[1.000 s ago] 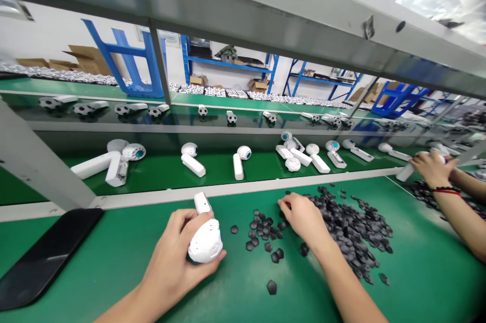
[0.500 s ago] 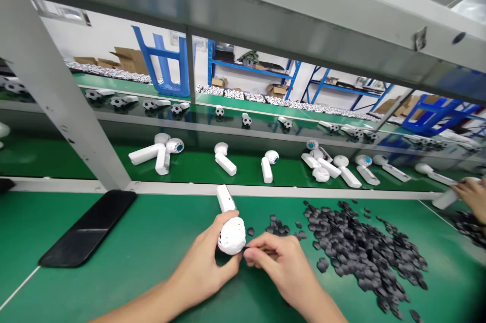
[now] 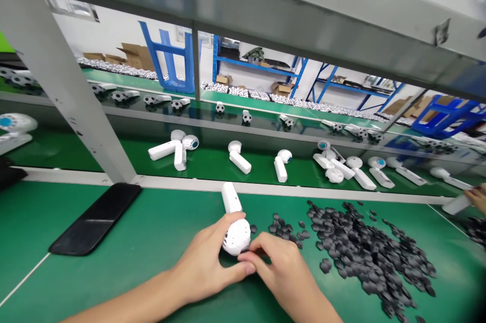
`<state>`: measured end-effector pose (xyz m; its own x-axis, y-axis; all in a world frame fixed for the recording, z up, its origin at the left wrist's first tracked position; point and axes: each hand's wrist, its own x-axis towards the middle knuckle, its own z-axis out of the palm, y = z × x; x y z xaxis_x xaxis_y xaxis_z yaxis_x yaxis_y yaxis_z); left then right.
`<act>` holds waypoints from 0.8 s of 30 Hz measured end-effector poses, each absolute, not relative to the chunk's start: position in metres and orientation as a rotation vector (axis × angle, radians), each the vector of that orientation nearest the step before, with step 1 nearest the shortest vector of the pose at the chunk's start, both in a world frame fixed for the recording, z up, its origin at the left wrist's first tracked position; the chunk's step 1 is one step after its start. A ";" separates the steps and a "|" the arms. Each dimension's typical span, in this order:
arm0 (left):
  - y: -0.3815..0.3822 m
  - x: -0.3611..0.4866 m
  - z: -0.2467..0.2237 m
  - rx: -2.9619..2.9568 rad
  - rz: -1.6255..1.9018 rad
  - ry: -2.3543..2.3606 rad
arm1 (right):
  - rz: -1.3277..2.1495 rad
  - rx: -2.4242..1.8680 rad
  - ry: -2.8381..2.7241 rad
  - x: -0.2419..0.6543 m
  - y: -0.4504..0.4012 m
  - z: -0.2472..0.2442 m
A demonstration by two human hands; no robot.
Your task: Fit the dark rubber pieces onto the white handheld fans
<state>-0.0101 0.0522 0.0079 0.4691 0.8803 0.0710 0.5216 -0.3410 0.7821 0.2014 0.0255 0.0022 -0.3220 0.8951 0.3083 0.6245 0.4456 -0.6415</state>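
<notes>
The left hand [image 3: 207,252] gripped one white ball-headed plastic device [image 3: 237,236]; the right hand [image 3: 280,263] pinched one small black piece [image 3: 245,250].

Smooth white plastic part [image 3: 238,237], matt black plastic pieces [image 3: 366,252], glossy black slab [image 3: 94,219].

The right hand [image 3: 283,267], above the black pieces [image 3: 372,257] a second ago, is now touching the lower right side of the white ball [image 3: 237,236]. The left hand's [image 3: 207,257] thumb is now stretching toward its fingertips. A co-worker's hand [image 3: 480,197] is showing only partly.
</notes>
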 end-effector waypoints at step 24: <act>0.057 -0.018 0.011 2.130 0.749 1.069 | 0.662 -1.335 -2.222 0.254 0.041 0.049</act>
